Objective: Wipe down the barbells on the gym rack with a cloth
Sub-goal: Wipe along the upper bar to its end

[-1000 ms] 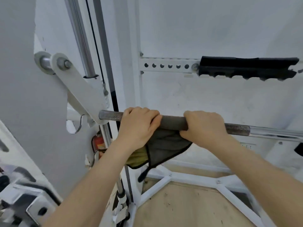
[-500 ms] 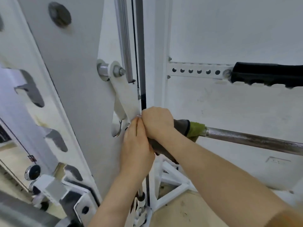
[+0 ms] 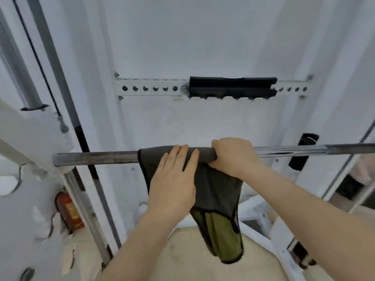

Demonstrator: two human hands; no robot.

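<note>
Head view: a barbell (image 3: pixel 97 158) runs level across the middle of the frame, dark and dull on its left stretch and shiny chrome toward the right edge. Its left end meets a white bracket (image 3: pixel 40 142) of the rack at the left of the frame.

A dark grey cloth (image 3: pixel 215 185) with a green underside is draped over the bar at the centre of the frame. Its loose end hangs down below the bar toward the lower middle.

The left hand (image 3: pixel 172 183) lies flat against the hanging cloth, its grip apart. The fingers (image 3: pixel 180 153) are straight and reach up onto the cloth-covered top of the bar.

The right hand (image 3: pixel 233 157) is just to the right of it, with its grip clamped around the bar over the cloth's right edge, knuckles up. The two hands are close together, and both bare forearms come in from the bottom of the frame.

Behind the bar, in the upper middle, a white rail with a row of holes (image 3: pixel 150 88) is fixed to the white wall. A black ridged pad (image 3: pixel 233 87) is mounted on its right half.

At the upper left a grey pole (image 3: pixel 12 55) and a thin black cable (image 3: pixel 38 63) slant down to the bracket. A red fire extinguisher (image 3: pixel 68 209) stands at the lower left, behind the rack's upright. A black strap (image 3: pixel 302 153) shows behind the bar at the right, and a pale wooden floor (image 3: pixel 182 250) shows at the bottom.
</note>
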